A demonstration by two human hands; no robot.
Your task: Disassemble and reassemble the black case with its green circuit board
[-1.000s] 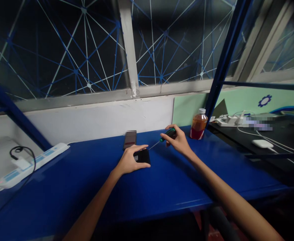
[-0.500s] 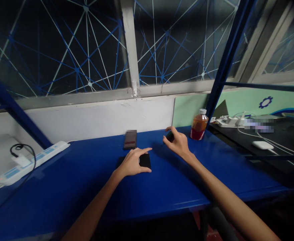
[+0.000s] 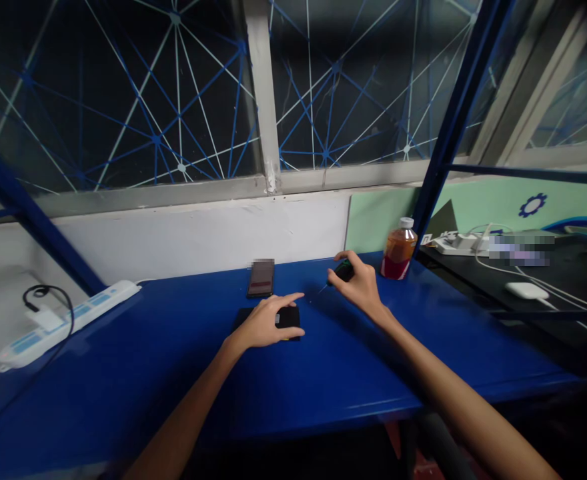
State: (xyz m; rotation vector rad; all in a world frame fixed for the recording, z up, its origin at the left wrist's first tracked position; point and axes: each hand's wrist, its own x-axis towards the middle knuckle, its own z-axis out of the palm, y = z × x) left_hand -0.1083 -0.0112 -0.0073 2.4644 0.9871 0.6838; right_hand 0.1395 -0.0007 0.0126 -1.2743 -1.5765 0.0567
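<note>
My left hand [image 3: 266, 321] lies across a flat black rectangular object [image 3: 289, 323] on the blue desk. Its thumb and forefinger are stretched apart toward the right, past the object's edge. To the right and a little above the desk, my right hand [image 3: 356, 279] has its fingers curled round a screwdriver [image 3: 344, 270] with a black and green handle. A thin shaft points down and left from it, toward my left hand. Just behind the left hand lies a dark phone [image 3: 261, 278], its top blurred out.
A bottle of orange-red drink [image 3: 398, 250] stands at the back right. At the left is a white power strip [image 3: 88, 311] with a black cable. Beyond a blue frame post, a black desk [image 3: 483, 273] holds cables and a white charger [image 3: 526, 291].
The screwdriver shows more clearly, its thin shaft now visible. Both hands keep nearly the same place; the view has shifted very slightly.
</note>
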